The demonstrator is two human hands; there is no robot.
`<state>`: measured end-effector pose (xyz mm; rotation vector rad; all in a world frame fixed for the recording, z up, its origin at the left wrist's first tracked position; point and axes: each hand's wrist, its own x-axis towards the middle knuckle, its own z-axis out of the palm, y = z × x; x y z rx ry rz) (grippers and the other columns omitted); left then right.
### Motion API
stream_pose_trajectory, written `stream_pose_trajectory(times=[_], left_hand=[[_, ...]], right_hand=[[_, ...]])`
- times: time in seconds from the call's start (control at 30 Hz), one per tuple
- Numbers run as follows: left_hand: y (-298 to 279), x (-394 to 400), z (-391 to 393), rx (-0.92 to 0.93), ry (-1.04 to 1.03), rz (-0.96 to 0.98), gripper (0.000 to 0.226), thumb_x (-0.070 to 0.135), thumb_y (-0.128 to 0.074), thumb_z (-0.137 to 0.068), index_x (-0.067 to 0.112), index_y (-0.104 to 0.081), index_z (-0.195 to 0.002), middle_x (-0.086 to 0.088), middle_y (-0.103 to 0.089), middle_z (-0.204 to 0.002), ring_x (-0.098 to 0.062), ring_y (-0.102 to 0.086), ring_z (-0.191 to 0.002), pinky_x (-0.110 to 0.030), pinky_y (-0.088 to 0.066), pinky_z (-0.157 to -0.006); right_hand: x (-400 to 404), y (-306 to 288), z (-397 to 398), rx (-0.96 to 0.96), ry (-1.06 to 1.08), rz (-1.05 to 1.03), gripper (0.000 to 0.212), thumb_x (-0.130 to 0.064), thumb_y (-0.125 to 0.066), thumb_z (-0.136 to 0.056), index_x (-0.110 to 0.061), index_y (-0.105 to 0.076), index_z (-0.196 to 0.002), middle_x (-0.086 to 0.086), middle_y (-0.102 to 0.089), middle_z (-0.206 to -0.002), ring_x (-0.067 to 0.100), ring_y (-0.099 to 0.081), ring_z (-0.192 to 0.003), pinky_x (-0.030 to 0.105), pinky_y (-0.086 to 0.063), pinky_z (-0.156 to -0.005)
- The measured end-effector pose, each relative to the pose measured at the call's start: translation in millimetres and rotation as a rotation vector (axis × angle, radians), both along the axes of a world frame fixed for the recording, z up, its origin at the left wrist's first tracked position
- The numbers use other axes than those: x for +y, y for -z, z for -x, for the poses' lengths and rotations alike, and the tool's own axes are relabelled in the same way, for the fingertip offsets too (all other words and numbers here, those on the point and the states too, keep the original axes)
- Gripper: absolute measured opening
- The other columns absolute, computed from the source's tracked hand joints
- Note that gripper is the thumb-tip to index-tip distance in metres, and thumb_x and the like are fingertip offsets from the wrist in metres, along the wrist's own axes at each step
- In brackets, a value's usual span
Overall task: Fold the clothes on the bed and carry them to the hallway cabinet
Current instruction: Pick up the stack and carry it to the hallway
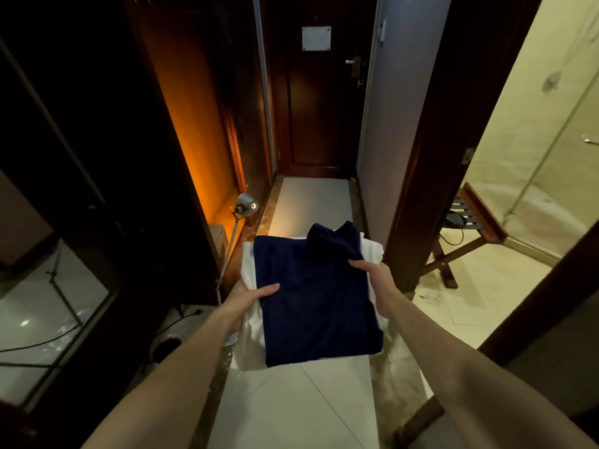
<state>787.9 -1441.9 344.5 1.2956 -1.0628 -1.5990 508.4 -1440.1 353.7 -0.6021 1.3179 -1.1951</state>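
The left hand [249, 298] grips the stack's left edge, thumb on top; the right hand [376, 280] pinches the right edge near the collar; the folded navy garment [317, 303] lies on a white garment [251, 273], carried above the hallway floor [308, 400]; risk: the loose collar fold may slide off if the stack tilts.

Scene dimly lit overall. Warm orange glow is cast on the wood panel [201, 131] at left, near a small lamp [245, 205]. Brighter, yellowish light is seen on the tiled room [505, 286] at right. The far door [316, 102] is left in deep shadow. Strong wide-angle bending is noted at edges; slight softness throughout.
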Motion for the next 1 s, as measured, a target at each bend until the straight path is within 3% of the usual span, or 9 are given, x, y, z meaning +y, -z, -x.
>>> stream_pose_trajectory(times=[0.1,0.27,0.4,0.57,0.67,0.77,0.87,1.0], left_hand=[[-2,-42,12,-0.004,-0.002,0.010,0.037,0.012,-0.081,-0.078,0.027,-0.066,-0.108,0.009,-0.077,-0.096,-0.011,-0.073,-0.092,-0.027,-0.057,-0.075],[4,-109,24,0.004,-0.030,-0.024,0.044,0.019,-0.085,-0.073,0.023,-0.068,-0.113,0.004,-0.077,-0.102,-0.014,-0.073,-0.094,-0.034,-0.056,-0.086],[7,-165,27,0.017,0.003,-0.048,0.054,0.023,-0.088,-0.070,0.017,-0.068,-0.119,-0.003,-0.075,-0.111,-0.021,-0.072,-0.101,-0.039,-0.056,-0.089],[14,-250,23,0.020,0.042,-0.043,0.074,0.033,-0.093,-0.059,0.017,-0.066,-0.125,-0.004,-0.073,-0.116,-0.024,-0.069,-0.109,-0.047,-0.049,-0.103],[14,-305,22,0.020,0.072,-0.026,0.069,0.029,-0.090,-0.068,0.020,-0.061,-0.130,-0.002,-0.071,-0.120,-0.021,-0.068,-0.111,-0.045,-0.049,-0.103],[11,-360,19,0.017,0.074,-0.038,0.082,0.034,-0.094,-0.061,0.021,-0.058,-0.134,-0.003,-0.069,-0.124,-0.023,-0.066,-0.114,-0.047,-0.048,-0.104],[10,-414,16,0.016,0.074,0.013,0.093,0.039,-0.096,-0.054,0.018,-0.056,-0.135,-0.002,-0.067,-0.127,-0.022,-0.065,-0.116,-0.047,-0.047,-0.105],[5,-473,21,0.005,0.115,0.011,0.084,0.035,-0.095,-0.058,0.017,-0.059,-0.133,-0.001,-0.071,-0.121,-0.021,-0.067,-0.112,-0.047,-0.050,-0.102]], right_hand=[[-46,-2,13,0.024,-0.035,-0.012,0.076,-0.036,-0.082,-0.065,-0.014,-0.053,-0.131,0.009,-0.066,-0.118,0.030,-0.064,-0.106,0.046,-0.050,-0.090],[-119,-7,29,0.056,-0.058,-0.007,0.076,-0.036,-0.081,-0.069,-0.015,-0.049,-0.135,0.010,-0.064,-0.120,0.030,-0.061,-0.107,0.047,-0.048,-0.094],[-174,-6,35,0.062,-0.038,-0.005,0.058,-0.029,-0.075,-0.080,-0.013,-0.049,-0.129,0.008,-0.064,-0.113,0.027,-0.061,-0.102,0.043,-0.047,-0.090],[-255,-2,36,0.070,-0.026,-0.008,0.066,-0.030,-0.075,-0.081,-0.013,-0.044,-0.136,0.008,-0.061,-0.118,0.026,-0.059,-0.105,0.043,-0.045,-0.090],[-305,-2,35,0.055,-0.016,0.005,0.060,-0.029,-0.073,-0.082,-0.014,-0.044,-0.133,0.006,-0.060,-0.112,0.024,-0.058,-0.100,0.040,-0.044,-0.083],[-352,-8,31,0.031,-0.007,-0.006,0.053,-0.029,-0.074,-0.082,-0.014,-0.044,-0.123,0.005,-0.060,-0.107,0.023,-0.059,-0.096,0.037,-0.045,-0.073],[-396,-9,30,0.002,0.035,0.010,0.068,-0.028,-0.080,-0.075,-0.006,-0.051,-0.133,0.012,-0.066,-0.117,0.030,-0.064,-0.104,0.040,-0.052,-0.080],[-445,-11,31,-0.021,0.070,0.013,0.061,-0.024,-0.078,-0.078,-0.007,-0.054,-0.132,0.014,-0.066,-0.117,0.032,-0.064,-0.105,0.038,-0.052,-0.076]])
